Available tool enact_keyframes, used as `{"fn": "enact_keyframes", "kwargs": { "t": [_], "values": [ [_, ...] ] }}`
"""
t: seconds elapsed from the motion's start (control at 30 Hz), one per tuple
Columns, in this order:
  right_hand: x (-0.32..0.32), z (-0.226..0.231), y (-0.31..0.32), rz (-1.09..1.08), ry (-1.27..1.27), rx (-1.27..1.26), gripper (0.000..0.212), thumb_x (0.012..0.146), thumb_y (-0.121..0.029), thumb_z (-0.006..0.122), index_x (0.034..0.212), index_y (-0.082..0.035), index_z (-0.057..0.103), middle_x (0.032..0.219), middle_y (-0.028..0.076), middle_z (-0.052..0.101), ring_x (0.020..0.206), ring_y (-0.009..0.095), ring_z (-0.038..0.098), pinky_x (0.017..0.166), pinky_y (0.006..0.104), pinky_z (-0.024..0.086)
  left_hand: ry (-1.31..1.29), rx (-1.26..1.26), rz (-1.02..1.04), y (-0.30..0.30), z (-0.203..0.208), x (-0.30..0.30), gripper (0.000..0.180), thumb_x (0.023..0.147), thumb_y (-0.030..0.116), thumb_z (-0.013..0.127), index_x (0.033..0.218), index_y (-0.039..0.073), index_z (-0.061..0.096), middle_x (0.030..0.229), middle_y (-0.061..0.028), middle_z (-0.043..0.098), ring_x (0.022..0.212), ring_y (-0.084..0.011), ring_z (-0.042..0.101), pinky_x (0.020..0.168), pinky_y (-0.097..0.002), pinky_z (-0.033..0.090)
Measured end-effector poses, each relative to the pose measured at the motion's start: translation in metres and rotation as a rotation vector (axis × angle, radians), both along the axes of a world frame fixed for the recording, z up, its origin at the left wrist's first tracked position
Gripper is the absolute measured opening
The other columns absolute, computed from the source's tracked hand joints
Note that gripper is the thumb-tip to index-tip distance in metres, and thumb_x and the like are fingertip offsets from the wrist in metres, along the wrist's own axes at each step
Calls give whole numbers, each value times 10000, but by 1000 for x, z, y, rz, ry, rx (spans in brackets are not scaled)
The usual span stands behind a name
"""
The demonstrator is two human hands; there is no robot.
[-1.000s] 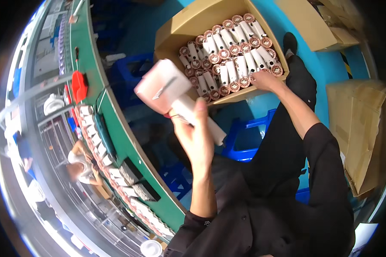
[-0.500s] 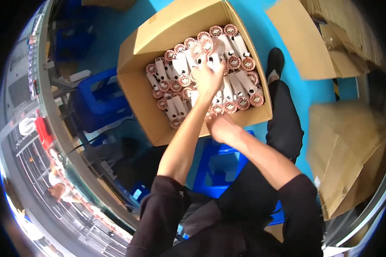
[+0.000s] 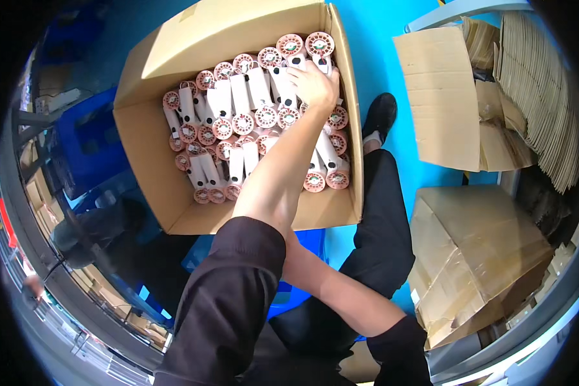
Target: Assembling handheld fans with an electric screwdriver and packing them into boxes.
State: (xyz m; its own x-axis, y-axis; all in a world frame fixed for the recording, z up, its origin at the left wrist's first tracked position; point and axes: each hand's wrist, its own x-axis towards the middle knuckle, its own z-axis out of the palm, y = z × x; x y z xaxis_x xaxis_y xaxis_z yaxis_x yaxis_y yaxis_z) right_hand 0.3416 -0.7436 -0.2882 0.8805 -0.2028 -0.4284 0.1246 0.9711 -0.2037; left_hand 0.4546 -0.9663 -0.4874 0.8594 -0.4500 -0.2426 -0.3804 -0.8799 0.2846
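Observation:
A cardboard box [image 3: 143,168] holds several handheld fans [image 3: 242,122] in rows, with pale handles and round pink slotted heads. My left hand [image 3: 318,85] reaches into the far right part of the box, its fingers closed around the pale handles of two fans [image 3: 304,46]. Their round heads point toward the far wall, resting higher than their neighbours. My left forearm crosses over several fans in the near rows. Below the near side of the box, my right hand [image 3: 292,258] lies mostly behind my left forearm; its fingers are hidden.
A blue plastic stool [image 3: 302,248] is partly visible beneath the box. Right of my leg lie a closed carton [image 3: 473,251], an opened carton flap [image 3: 436,96] and a stack of flattened cardboard [image 3: 537,90]. Another blue stool [image 3: 90,145] is at the left.
The two fans in my left hand have moved down into the far right corner area of the box. My right hand has drawn back from the near edge and behind my left forearm.

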Motion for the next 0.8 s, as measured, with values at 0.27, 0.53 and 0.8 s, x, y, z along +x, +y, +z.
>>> {"fn": "enact_keyframes", "kwargs": {
  "t": [0.27, 0.53, 0.8],
  "values": [
    [10, 18, -31, 99, 157, -497, 440, 878, -121, 570, 1284, -71, 409, 1279, 107, 458, 1225, 222, 406, 1015, 360, 350, 66, -210, -228, 35, -24, 0, 559, 861, 426, 549, 1288, 87, 423, 1285, -372, 280, 1175, -466, 340, 979, -499, 302],
    [18, 5, -37, 630, 301, -1942, 243, 743, -128, 555, 961, -85, 652, 1101, 91, 596, 1069, 234, 526, 837, 374, 430, 93, -197, -469, 64, -20, 23, 582, 872, 350, 557, 1382, 207, 316, 1352, -302, 288, 1189, -440, 378, 982, -499, 327],
    [35, -4, -61, 949, 230, -1764, 146, 770, -65, 529, 833, -3, 645, 856, 223, 638, 819, 356, 630, 744, 456, 494, 466, -130, -489, 120, 99, 40, 406, 884, 327, 524, 1095, -18, 559, 985, -251, 619, 957, -380, 595, 842, -447, 467]
  ]
}}
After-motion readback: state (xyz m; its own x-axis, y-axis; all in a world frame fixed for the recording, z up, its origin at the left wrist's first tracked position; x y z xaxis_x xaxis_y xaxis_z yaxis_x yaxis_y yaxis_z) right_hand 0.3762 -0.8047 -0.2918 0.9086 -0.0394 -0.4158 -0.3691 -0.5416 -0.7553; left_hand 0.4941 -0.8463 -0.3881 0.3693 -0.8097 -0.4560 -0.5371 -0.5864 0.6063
